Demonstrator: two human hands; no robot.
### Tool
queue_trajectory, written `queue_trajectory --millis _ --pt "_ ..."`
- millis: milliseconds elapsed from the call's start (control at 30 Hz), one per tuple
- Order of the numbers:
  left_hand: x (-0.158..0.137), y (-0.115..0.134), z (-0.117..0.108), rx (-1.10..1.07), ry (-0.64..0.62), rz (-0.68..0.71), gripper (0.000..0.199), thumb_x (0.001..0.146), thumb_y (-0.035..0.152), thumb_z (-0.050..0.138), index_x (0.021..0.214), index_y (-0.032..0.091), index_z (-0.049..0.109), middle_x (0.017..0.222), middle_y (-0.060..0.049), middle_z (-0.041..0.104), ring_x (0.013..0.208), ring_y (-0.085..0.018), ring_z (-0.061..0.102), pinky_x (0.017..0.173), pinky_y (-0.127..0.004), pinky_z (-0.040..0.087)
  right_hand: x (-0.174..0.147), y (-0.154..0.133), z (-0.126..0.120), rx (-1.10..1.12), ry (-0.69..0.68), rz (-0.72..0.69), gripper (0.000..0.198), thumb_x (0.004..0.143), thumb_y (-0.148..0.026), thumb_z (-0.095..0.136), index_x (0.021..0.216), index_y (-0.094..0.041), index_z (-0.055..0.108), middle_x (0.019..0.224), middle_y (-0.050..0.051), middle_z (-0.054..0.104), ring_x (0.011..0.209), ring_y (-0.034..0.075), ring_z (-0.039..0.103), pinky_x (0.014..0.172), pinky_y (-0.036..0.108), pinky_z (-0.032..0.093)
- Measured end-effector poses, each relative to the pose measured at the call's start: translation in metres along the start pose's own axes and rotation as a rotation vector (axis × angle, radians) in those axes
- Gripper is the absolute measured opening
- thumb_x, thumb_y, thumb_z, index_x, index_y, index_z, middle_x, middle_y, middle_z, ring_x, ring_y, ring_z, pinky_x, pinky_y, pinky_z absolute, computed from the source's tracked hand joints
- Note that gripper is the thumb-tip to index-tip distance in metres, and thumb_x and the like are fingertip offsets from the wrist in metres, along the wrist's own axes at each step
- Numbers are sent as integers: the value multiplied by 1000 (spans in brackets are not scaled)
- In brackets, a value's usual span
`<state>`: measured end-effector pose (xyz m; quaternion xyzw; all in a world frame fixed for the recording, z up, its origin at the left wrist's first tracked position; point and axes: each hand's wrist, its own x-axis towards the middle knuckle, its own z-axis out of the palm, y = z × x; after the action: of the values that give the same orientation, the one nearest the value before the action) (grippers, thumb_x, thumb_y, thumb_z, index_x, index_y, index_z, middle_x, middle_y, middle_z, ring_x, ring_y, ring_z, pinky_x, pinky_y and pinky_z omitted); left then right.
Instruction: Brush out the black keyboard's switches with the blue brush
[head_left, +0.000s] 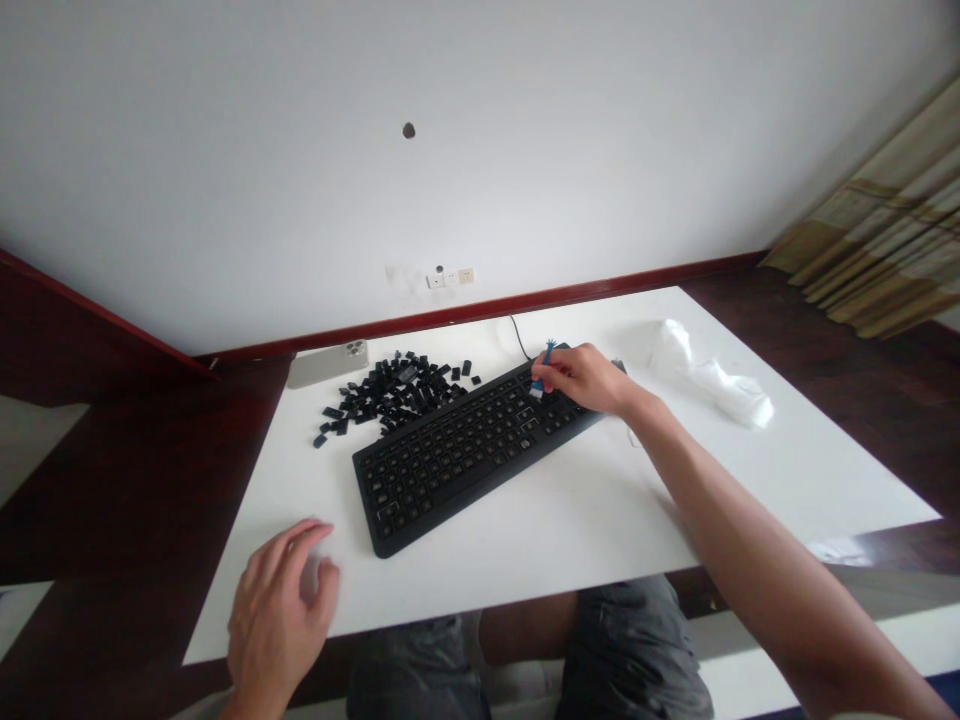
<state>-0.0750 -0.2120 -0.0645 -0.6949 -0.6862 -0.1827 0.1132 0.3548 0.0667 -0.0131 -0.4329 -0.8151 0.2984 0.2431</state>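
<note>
Clearly, a small blue tool is pinched between the fingers of the right hand, which is held over the far right end of a black keyboard; the tool's lower tip is pointed down at the keys directly beneath the fingertips, its handle rising up and away from the person; the keyboard's long axis is laid diagonally, from near left to far right, so only the right hand is close to that end; the left hand is rested on the white table at its near edge, fingers loosely curled and holding nothing, just beside the keyboard's near corner; loose black keycaps are heaped beyond the keyboard.
</note>
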Motion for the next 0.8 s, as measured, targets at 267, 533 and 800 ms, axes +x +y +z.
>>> queue_trajectory --millis 267,533,800 --pt "-1 0 1 -5 7 7 29 98 26 56 125 25 68 128 -8 73 113 -31 67 101 -45 50 -1 6 -6 -93 35 29 32 102 -40 53 88 -21 75 68 1 72 62 17 63 67 32 47" --pt "0 0 1 -7 8 8 29 99 27 56 125 26 68 129 -8 73 113 -32 67 100 -45 50 -3 5 -16 -101 -1 99 28 100 -34 53 84 -22 73 68 0 72 62 16 63 66 32 45" --pt "-1 -1 1 -6 11 18 29 99 27 55 125 25 68 128 -8 73 113 -31 66 99 -44 50 -4 4 -13 -97 -15 89 29 102 -37 54 85 -22 72 69 0 73 63 16 65 65 31 46"
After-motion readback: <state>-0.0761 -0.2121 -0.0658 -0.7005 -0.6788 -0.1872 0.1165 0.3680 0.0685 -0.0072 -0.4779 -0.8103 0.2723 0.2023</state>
